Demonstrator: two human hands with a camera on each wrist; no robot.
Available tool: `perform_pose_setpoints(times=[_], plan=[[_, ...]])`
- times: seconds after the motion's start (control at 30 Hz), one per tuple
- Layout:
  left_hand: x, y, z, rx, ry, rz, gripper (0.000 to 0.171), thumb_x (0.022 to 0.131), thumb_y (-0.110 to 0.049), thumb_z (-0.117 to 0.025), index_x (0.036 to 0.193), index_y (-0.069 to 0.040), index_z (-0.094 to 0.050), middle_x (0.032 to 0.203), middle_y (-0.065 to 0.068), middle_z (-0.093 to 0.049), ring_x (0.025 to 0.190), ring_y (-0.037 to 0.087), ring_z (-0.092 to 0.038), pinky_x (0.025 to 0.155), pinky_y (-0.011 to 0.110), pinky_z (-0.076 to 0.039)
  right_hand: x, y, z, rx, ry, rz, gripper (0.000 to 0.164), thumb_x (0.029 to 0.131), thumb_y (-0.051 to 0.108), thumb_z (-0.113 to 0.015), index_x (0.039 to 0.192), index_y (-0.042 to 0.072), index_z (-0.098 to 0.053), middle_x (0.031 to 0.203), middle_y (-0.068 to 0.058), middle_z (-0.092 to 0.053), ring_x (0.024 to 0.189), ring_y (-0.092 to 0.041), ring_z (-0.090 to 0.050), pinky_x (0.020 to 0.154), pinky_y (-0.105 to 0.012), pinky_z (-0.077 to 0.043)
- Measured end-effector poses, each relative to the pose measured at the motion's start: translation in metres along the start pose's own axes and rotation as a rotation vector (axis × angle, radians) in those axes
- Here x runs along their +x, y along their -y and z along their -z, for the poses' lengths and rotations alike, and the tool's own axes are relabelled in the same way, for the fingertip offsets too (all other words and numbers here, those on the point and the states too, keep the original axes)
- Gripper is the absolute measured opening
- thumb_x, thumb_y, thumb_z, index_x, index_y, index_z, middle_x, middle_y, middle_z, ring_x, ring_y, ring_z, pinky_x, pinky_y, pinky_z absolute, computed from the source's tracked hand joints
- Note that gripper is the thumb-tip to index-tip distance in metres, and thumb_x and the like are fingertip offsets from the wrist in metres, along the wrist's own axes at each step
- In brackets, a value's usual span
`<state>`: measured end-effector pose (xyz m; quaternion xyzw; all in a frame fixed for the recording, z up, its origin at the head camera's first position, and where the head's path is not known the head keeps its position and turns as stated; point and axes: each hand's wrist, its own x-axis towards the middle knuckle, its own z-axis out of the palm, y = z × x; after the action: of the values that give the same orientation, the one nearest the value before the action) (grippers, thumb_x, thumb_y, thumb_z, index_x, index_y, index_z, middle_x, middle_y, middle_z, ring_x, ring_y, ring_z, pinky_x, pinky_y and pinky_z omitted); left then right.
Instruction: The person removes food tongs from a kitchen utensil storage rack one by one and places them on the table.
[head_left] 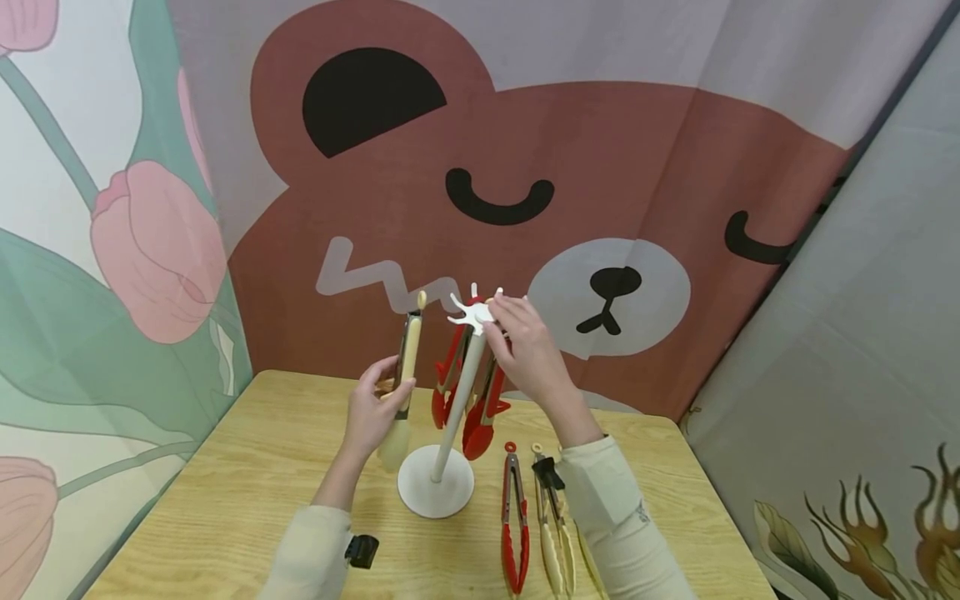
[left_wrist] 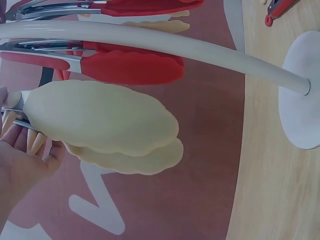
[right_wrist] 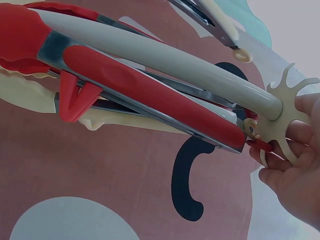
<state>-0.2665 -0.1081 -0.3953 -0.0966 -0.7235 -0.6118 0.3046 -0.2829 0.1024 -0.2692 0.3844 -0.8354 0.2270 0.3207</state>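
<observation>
My left hand (head_left: pixel 372 412) grips cream-headed tongs (head_left: pixel 410 354) by the handle, left of a white rack (head_left: pixel 462 387). These tongs stand upright, hanging ring at the top, and their scalloped heads (left_wrist: pixel 100 115) point down in the left wrist view. At the top of the rack, my right hand (head_left: pixel 528 346) holds the pronged crown (right_wrist: pixel 280 110), thumb and fingers around its hooks. Red tongs (right_wrist: pixel 165 102) hang from a hook beside those fingers, with cream tongs (right_wrist: pixel 27 92) behind them. More red tongs (left_wrist: pixel 132 65) hang near the pole.
Red tongs (head_left: pixel 506 542) and cream tongs (head_left: pixel 550 554) lie on the wooden table (head_left: pixel 225 483), to the right of the rack's round base (head_left: pixel 420 500). A bear-print curtain (head_left: pixel 390 225) hangs behind the table.
</observation>
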Motion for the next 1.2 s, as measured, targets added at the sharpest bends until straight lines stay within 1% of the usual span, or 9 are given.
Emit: perform_pose_setpoints(times=[0.27,0.4,0.5,0.57,0.73,0.9,1.03,1.2], plan=[[-0.005,0.006,0.003,0.034,-0.013,0.05,0.035,0.078,-0.007,-0.068,0.109,0.004,-0.057,0.098,0.015,-0.059,0.085,0.022,-0.053,0.064,0.019,-0.046,0.0,-0.001,0.0,0.003,-0.001,0.002,0.032,0.09,0.012,-0.052,0.116,-0.005,-0.056,0.121,-0.017,-0.053,0.114,-0.028,-0.044,0.102,-0.041,-0.022],[-0.007,0.008,0.005,0.048,-0.025,0.102,0.037,0.076,-0.012,-0.072,0.107,0.002,-0.06,0.094,0.015,-0.06,0.084,0.022,-0.053,0.059,0.018,-0.044,0.0,-0.001,-0.001,-0.001,-0.002,0.006,0.031,0.09,0.012,-0.052,0.116,-0.005,-0.057,0.121,-0.017,-0.053,0.114,-0.028,-0.045,0.102,-0.041,-0.022],[-0.008,0.011,0.007,0.066,-0.017,0.133,0.037,0.074,-0.014,-0.073,0.106,0.001,-0.06,0.092,0.015,-0.059,0.083,0.023,-0.052,0.057,0.019,-0.043,0.0,-0.001,-0.001,-0.005,-0.004,0.007,0.032,0.09,0.012,-0.052,0.116,-0.005,-0.056,0.121,-0.017,-0.053,0.114,-0.028,-0.045,0.102,-0.041,-0.023],[-0.01,0.012,0.008,0.077,-0.008,0.141,0.037,0.074,-0.014,-0.073,0.106,0.001,-0.061,0.091,0.015,-0.058,0.083,0.024,-0.052,0.056,0.019,-0.043,-0.001,-0.001,-0.001,-0.006,-0.005,0.007,0.032,0.089,0.012,-0.052,0.116,-0.005,-0.056,0.121,-0.017,-0.053,0.114,-0.028,-0.045,0.102,-0.041,-0.023],[-0.014,0.013,0.01,0.085,-0.009,0.157,0.036,0.072,-0.012,-0.075,0.102,0.003,-0.062,0.088,0.014,-0.059,0.082,0.023,-0.053,0.058,0.019,-0.045,0.0,-0.001,-0.001,-0.007,-0.008,0.009,0.032,0.089,0.012,-0.052,0.116,-0.005,-0.057,0.121,-0.017,-0.053,0.114,-0.028,-0.045,0.102,-0.041,-0.023],[-0.016,0.016,0.01,0.104,-0.017,0.206,0.037,0.069,-0.013,-0.077,0.099,0.003,-0.063,0.088,0.014,-0.06,0.083,0.023,-0.054,0.062,0.02,-0.046,0.0,-0.001,-0.001,-0.012,-0.013,0.011,0.031,0.089,0.011,-0.053,0.116,-0.005,-0.057,0.121,-0.017,-0.053,0.114,-0.029,-0.045,0.102,-0.042,-0.023],[-0.018,0.018,0.012,0.127,-0.026,0.246,0.038,0.068,-0.015,-0.078,0.099,0.002,-0.063,0.09,0.014,-0.061,0.084,0.023,-0.055,0.066,0.023,-0.045,0.0,-0.001,-0.001,-0.019,-0.014,0.012,0.031,0.089,0.011,-0.053,0.115,-0.005,-0.057,0.12,-0.018,-0.053,0.114,-0.029,-0.045,0.101,-0.043,-0.024],[-0.019,0.021,0.012,0.138,-0.032,0.265,0.039,0.067,-0.015,-0.078,0.1,0.002,-0.063,0.09,0.014,-0.062,0.084,0.024,-0.056,0.069,0.027,-0.045,0.0,0.0,-0.001,-0.018,-0.02,0.017,0.031,0.089,0.011,-0.053,0.115,-0.005,-0.057,0.12,-0.018,-0.053,0.114,-0.029,-0.045,0.1,-0.044,-0.025]])
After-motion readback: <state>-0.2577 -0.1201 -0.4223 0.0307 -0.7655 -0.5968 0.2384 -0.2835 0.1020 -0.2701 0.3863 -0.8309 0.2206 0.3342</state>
